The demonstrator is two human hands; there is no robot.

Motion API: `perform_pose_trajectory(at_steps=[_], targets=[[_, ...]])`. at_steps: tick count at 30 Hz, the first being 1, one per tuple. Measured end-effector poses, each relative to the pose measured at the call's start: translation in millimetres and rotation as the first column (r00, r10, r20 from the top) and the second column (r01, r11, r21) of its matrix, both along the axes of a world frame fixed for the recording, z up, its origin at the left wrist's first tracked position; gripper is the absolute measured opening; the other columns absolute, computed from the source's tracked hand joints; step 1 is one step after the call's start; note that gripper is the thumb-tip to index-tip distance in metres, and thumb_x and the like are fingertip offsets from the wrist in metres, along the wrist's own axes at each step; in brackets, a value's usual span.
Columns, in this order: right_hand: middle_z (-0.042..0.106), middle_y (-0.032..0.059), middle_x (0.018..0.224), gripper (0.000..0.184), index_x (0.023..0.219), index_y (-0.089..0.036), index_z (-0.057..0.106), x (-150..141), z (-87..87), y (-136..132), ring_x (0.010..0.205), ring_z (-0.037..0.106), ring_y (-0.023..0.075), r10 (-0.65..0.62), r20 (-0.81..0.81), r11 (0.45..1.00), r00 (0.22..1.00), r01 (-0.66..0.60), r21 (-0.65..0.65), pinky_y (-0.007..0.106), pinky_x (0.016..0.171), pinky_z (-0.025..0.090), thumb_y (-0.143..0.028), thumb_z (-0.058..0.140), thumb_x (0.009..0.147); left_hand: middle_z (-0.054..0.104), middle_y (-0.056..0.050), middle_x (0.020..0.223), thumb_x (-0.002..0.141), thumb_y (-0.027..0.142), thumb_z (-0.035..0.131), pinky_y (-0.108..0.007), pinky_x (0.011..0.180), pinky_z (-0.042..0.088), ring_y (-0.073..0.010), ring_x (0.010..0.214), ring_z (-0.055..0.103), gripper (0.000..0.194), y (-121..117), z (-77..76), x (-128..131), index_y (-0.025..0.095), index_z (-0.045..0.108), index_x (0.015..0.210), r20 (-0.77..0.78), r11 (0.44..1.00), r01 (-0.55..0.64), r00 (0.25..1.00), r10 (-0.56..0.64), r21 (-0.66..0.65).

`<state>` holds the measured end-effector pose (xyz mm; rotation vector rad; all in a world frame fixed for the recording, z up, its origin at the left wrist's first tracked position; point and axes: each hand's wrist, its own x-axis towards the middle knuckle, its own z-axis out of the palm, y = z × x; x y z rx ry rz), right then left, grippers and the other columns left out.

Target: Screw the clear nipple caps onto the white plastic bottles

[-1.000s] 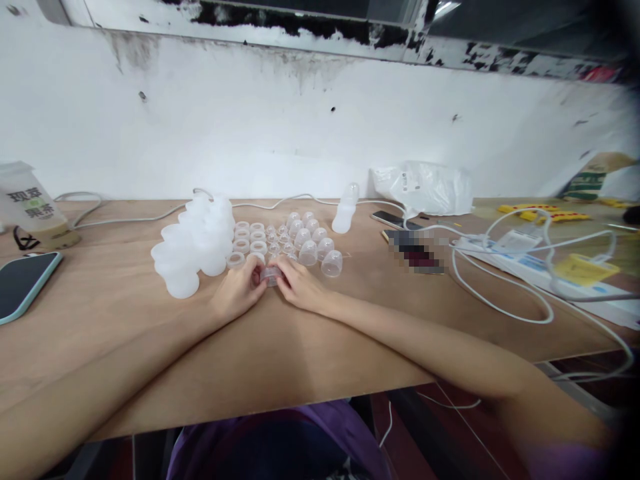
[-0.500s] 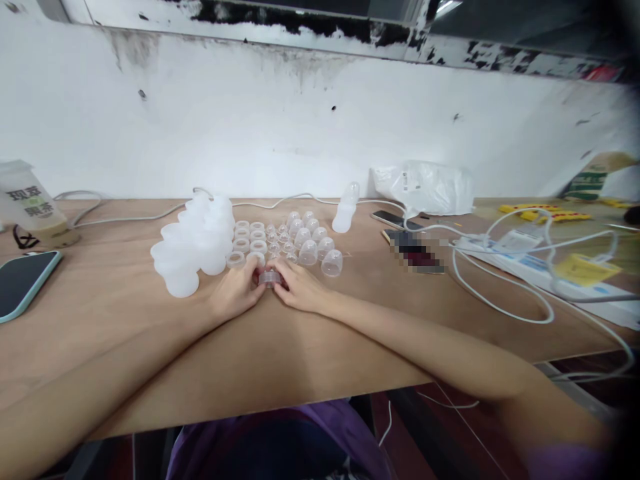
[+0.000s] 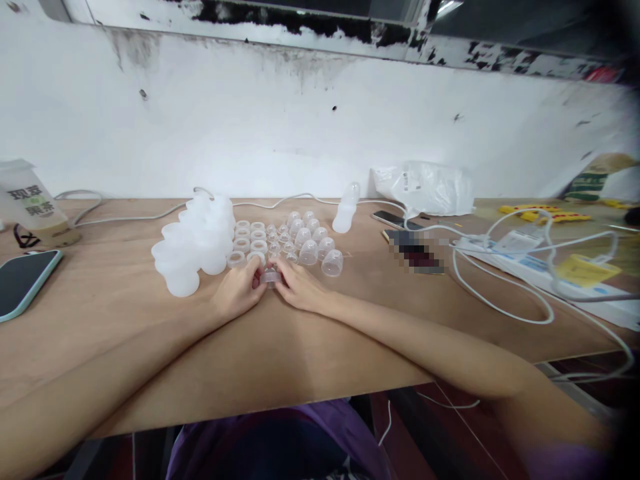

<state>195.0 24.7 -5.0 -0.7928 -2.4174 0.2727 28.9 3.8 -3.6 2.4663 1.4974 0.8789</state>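
Between my two hands, low over the table, is a clear screw ring [image 3: 271, 277] of a baby bottle; a small see-through teat seems to sit in it, partly hidden by fingers. My left hand [image 3: 241, 287] grips the ring's left side with thumb and fingers. From the right, my right hand [image 3: 299, 285] pinches the same ring. Just beyond them stand rows of loose screw rings [image 3: 242, 245], clear teats [image 3: 283, 231] and dome caps [image 3: 332, 263]. White bottle bodies [image 3: 181, 273] cluster to the left. One capped bottle [image 3: 343, 212] stands upright farther back.
At the left are a drink cup [image 3: 37, 207] and a phone [image 3: 25, 283]. More phones [image 3: 415, 253] lie right of the caps, before a plastic bag [image 3: 425, 187]. A power strip [image 3: 545, 267] with looping white cables [image 3: 493, 317] takes up the right side.
Both hands stay at the same spot around the ring. Their fingers have shifted slightly, and a little more of the ring's top shows. The other parts have not moved.
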Motion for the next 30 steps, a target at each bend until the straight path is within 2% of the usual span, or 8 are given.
perform_pose_trajectory(at_steps=[6, 11, 19, 22, 25, 27, 29, 30], targets=[[0.052, 0.0048, 0.086, 0.031, 0.106, -0.017, 0.037, 0, 1.5, -3, 0.072, 0.049, 0.0137, -0.026, -0.098, 0.998, 0.995, 0.032, 0.060, 0.029, 0.068, 0.042, -0.015, 0.040, 0.075, 0.053, 0.000, 0.073, 0.072, 0.021, 0.044, -0.025, 0.056, 0.039, -0.0136, 0.062, 0.052, 0.009, -4, 2.8, -2, 0.020, 0.038, 0.079, 0.016, 0.999, 0.004, 1.000, -0.005, 0.048], [0.053, 0.0070, 0.089, 0.029, 0.105, -0.017, 0.038, 0, -0.3, -4, 0.079, 0.051, 0.0154, -0.001, -0.101, 0.987, 0.995, 0.017, 0.162, 0.030, 0.071, 0.043, -0.012, 0.036, 0.077, 0.052, 0.000, 0.069, 0.076, 0.021, 0.040, -0.024, 0.053, 0.037, -0.0131, 0.058, 0.051, 0.003, -7, 4.5, 0, 0.020, 0.037, 0.077, 0.011, 0.998, -0.020, 1.000, 0.019, 0.065], [0.053, 0.0081, 0.096, 0.028, 0.104, -0.017, 0.040, 0, -1.5, -5, 0.086, 0.052, 0.0169, -0.006, -0.062, 0.988, 0.998, 0.016, 0.157, 0.033, 0.076, 0.044, -0.011, 0.034, 0.077, 0.053, -0.002, 0.072, 0.079, 0.025, 0.037, -0.024, 0.055, 0.035, -0.0142, 0.064, 0.050, 0.010, -8, 8.7, -2, 0.019, 0.044, 0.076, -0.191, 0.972, -0.006, 0.980, 0.052, 0.233], [0.052, 0.0088, 0.098, 0.027, 0.105, -0.017, 0.040, 0, -2.2, -3, 0.089, 0.051, 0.0177, -0.001, -0.045, 0.989, 0.999, 0.007, 0.146, 0.035, 0.077, 0.044, -0.013, 0.034, 0.079, 0.055, -0.002, 0.073, 0.079, 0.024, 0.037, -0.023, 0.054, 0.034, -0.0136, 0.063, 0.050, 0.010, -6, 6.8, -2, 0.019, 0.045, 0.076, -0.221, 0.969, -0.022, 0.972, 0.078, 0.244], [0.051, 0.0092, 0.098, 0.027, 0.104, -0.017, 0.042, -1, -2.1, -2, 0.090, 0.051, 0.0178, 0.001, -0.056, 0.992, 0.998, 0.006, 0.125, 0.035, 0.077, 0.044, -0.013, 0.033, 0.079, 0.056, -0.002, 0.074, 0.081, 0.026, 0.036, -0.024, 0.053, 0.035, -0.0148, 0.067, 0.053, 0.013, -5, 7.3, -1, 0.019, 0.046, 0.078, -0.254, 0.967, -0.051, 0.960, 0.116, 0.248], [0.053, 0.0087, 0.097, 0.026, 0.103, -0.016, 0.044, -1, -0.7, -1, 0.088, 0.052, 0.0169, 0.006, -0.115, 0.996, 0.993, 0.004, 0.092, 0.035, 0.077, 0.044, -0.012, 0.034, 0.079, 0.057, -0.004, 0.081, 0.081, 0.031, 0.037, -0.026, 0.058, 0.038, -0.0174, 0.076, 0.054, 0.015, -9, 12.8, 0, 0.019, 0.047, 0.084, -0.291, 0.958, -0.027, 0.950, 0.113, 0.284], [0.055, 0.0067, 0.092, 0.026, 0.102, -0.018, 0.046, 1, 1.5, -1, 0.075, 0.055, 0.0136, 0.008, -0.201, 1.000, 0.980, -0.012, -0.023, 0.032, 0.072, 0.046, -0.013, 0.034, 0.080, 0.056, -0.006, 0.095, 0.078, 0.037, 0.043, -0.030, 0.069, 0.041, -0.0205, 0.089, 0.052, 0.024, -20, 22.9, -4, 0.019, 0.044, 0.095, -0.300, 0.939, 0.027, 0.950, 0.082, 0.342], [0.057, 0.0050, 0.087, 0.027, 0.104, -0.019, 0.046, 2, 2.7, -1, 0.065, 0.055, 0.0111, 0.006, -0.238, 0.991, 0.971, -0.036, -0.126, 0.030, 0.065, 0.047, -0.014, 0.032, 0.081, 0.053, -0.007, 0.103, 0.076, 0.039, 0.046, -0.032, 0.075, 0.041, -0.0217, 0.094, 0.050, 0.031, -27, 28.9, -8, 0.020, 0.042, 0.100, -0.262, 0.921, 0.026, 0.961, 0.083, 0.389]])
